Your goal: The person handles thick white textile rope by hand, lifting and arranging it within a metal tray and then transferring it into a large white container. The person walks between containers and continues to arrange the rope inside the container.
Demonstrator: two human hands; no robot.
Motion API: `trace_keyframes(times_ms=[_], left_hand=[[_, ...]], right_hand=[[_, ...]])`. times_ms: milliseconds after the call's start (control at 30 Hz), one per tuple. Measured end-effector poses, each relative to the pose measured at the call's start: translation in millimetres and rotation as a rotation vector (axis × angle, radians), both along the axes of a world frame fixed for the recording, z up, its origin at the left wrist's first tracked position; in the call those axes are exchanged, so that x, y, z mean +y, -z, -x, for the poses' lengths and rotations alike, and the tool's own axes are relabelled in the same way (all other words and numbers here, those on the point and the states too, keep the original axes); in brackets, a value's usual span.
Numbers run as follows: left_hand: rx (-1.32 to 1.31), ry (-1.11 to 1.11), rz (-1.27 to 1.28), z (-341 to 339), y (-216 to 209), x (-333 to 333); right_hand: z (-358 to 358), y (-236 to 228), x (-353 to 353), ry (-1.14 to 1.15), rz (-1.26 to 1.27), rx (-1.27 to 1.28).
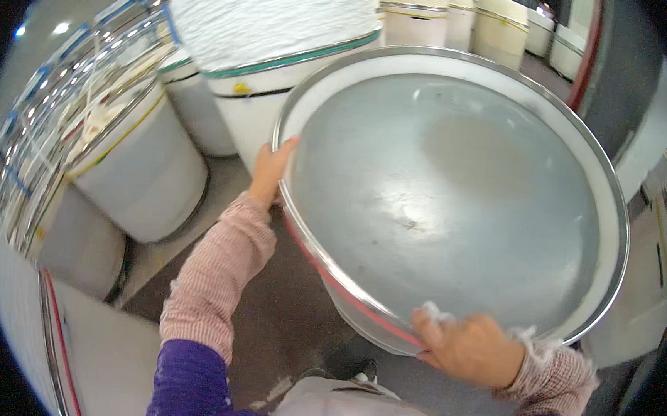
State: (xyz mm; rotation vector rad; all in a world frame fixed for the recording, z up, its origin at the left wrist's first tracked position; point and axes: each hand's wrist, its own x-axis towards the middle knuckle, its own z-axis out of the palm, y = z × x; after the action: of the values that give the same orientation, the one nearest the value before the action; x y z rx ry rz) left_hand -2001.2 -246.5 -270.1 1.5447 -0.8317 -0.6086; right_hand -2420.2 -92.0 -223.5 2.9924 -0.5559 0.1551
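Observation:
A large, round white sliver can with a shiny metal rim stands in front of me, tilted in view. A grey disc fills its inside, with no fibre piled on it. A red band runs around the outside just below the rim. My left hand is closed on the rim at the left side, thumb over the edge. My right hand is closed around the near rim. A tuft of white fibre shows by its thumb, and more fluff clings to the wrist.
A can heaped with white sliver stands just beyond on the left. Several other cans line the left, including one with a yellow band. Cream-filled cans stand at the back. A can sits at lower left, near dark floor.

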Motion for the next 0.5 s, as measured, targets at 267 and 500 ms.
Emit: trace_keyframes(times_ms=[267,500], left_hand=[[-0.046,0.234,-0.042,-75,-1,-124],[-0.277,0.301,-0.004,-140,20,-306]], right_hand=[[-85,-11,-81,0.098,-0.181,0.041],[-170,-11,-174,0.270,-0.303,0.034]])
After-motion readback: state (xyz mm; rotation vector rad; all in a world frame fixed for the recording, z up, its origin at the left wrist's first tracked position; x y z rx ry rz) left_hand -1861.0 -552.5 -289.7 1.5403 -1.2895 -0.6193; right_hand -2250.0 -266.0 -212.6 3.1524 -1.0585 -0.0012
